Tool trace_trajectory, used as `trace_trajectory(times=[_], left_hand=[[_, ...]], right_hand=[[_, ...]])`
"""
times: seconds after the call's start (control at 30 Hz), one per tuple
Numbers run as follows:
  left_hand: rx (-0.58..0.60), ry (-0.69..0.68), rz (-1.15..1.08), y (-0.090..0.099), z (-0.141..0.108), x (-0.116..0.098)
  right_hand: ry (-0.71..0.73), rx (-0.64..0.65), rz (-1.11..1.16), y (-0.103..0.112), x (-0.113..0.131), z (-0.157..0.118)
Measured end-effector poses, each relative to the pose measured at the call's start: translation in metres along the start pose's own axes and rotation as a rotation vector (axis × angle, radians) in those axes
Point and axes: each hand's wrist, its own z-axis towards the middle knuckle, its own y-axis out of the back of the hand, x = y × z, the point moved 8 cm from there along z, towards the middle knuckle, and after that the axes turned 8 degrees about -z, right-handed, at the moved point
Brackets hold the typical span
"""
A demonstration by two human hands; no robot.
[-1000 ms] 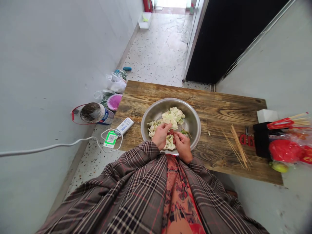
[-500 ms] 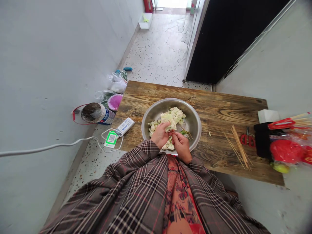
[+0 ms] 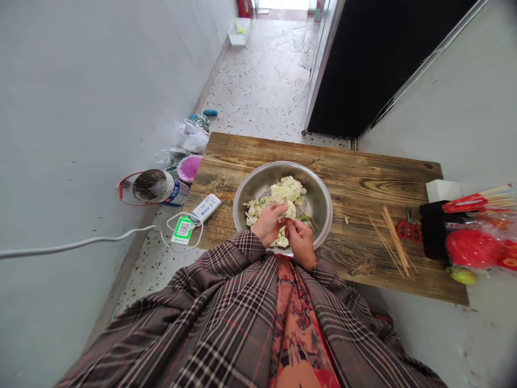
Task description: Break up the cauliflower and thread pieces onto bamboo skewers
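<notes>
A wide steel basin (image 3: 320, 198) stands on the wooden table, holding pieces of cauliflower (image 3: 288, 189). Over it, my left hand (image 3: 267, 226) is closed on a cauliflower floret (image 3: 290, 210). My right hand (image 3: 302, 243) meets it just below the floret, thumb and fingers pinched together; what lies between those fingertips is too small to make out. Thin sticks (image 3: 310, 220) and a bit of green lie inside the basin, right of my hands. More florets show under my hands and at the basin's left side.
On the table (image 3: 363, 188), bamboo skewers (image 3: 396, 242) lie to the right beside red-handled scissors (image 3: 409, 230), a black container (image 3: 434, 231) and red packets. A white power bank (image 3: 207, 208) with a cable lies left. A bucket (image 3: 155, 187) and bags stand on the floor.
The floret in my left hand has come down and away from the large cauliflower piece, which now shows more fully behind it. Both hands stay close together over the basin.
</notes>
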Motion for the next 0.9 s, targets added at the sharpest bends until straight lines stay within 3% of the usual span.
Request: trace_trajectory(times=[0.23,0.53,0.7,0.9], left_hand=[[0.071,-0.060,0.048,-0.001,0.001,-0.005],[0.072,-0.347,0.275,0.002,0.011,-0.055],[0.103,-0.333,0.347,0.006,0.014,-0.053],[0.186,-0.316,0.398,-0.003,0.006,-0.050]], right_hand=[[-0.007,0.015,0.017,0.004,0.004,0.002],[-0.040,0.095,0.057,-0.002,-0.005,-0.003],[-0.049,0.087,0.062,0.000,-0.006,-0.005],[-0.022,0.067,0.025,0.003,-0.006,-0.008]])
